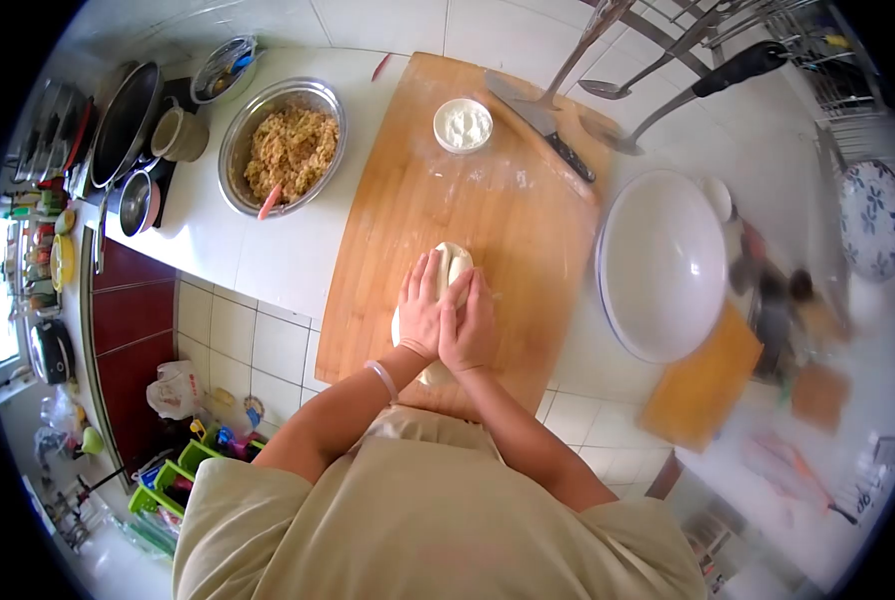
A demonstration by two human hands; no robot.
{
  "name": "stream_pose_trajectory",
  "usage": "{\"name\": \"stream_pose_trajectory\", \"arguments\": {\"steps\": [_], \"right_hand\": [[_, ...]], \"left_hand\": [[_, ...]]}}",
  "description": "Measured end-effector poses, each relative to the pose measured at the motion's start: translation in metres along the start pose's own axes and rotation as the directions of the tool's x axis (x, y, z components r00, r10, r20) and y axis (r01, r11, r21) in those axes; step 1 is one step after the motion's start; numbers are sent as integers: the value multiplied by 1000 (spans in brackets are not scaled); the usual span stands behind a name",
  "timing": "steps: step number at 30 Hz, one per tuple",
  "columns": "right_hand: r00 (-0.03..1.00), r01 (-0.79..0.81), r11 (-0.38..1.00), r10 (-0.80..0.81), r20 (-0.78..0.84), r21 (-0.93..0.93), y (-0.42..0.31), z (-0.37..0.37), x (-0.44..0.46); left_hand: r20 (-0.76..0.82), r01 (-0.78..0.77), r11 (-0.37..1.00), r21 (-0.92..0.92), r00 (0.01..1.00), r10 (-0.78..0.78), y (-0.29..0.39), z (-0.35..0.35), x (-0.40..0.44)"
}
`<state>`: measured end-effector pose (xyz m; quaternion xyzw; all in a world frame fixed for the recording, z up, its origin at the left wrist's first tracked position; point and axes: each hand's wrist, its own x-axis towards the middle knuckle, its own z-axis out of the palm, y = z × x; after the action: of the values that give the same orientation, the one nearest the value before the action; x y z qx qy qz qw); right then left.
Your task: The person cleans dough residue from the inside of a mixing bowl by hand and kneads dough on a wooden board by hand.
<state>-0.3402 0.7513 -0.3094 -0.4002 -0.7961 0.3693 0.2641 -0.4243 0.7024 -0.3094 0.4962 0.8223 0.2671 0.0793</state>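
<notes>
A long roll of pale dough (452, 264) lies on the wooden board (388, 210), pointing away from me. My left hand (422, 315) rests over its left side, fingers stretched forward and curving onto the dough. From the right, my right hand (469, 328) closes against it, with the fingers together. The thumbs meet and overlap on top. Both hands grip the dough between them and hide its middle; its near end shows below the wrists. A light bracelet (381, 378) circles my left wrist.
A small bowl of flour (464, 126), a rolling pin (543, 150) and a knife (558, 140) lie at the board's far end. A metal bowl of filling (290, 150) stands left, a large white bowl (663, 265) right. Pans (128, 125) sit far left.
</notes>
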Motion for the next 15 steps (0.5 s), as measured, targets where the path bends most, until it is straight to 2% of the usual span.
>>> {"name": "stream_pose_trajectory", "arguments": {"steps": [2,5,6,7,8,9,11,12,14,15], "right_hand": [[984,82,996,-85,-156,-24,7,11,16],[981,33,998,-42,-191,-54,22,22,54],[980,30,998,-40,-197,-53,26,25,65],[983,-83,997,81,-165,-2,28,28,76],[972,-194,980,198,-128,45,28,29,85],[972,-187,981,192,-135,45,27,29,96],[910,-406,913,408,-67,49,23,25,107],[911,-401,915,404,-79,47,27,22,107],[874,-446,789,486,16,422,38,16,102],[875,-446,791,484,18,419,40,11,86]], "left_hand": [[43,2,1000,-7,999,-2,-6,0,23],[21,-16,1000,-7,1000,16,-12,7,63],[58,46,998,-33,997,-44,-14,9,74],[94,109,992,-58,990,-104,-14,10,83],[55,96,994,-47,994,-93,-14,11,94],[65,94,994,-58,994,-90,-17,15,102],[188,136,991,18,973,-137,-16,13,111],[183,126,992,12,975,-126,-16,13,110],[209,183,983,-30,963,-173,-15,9,111],[208,186,982,-33,962,-176,-19,2,117]]}}
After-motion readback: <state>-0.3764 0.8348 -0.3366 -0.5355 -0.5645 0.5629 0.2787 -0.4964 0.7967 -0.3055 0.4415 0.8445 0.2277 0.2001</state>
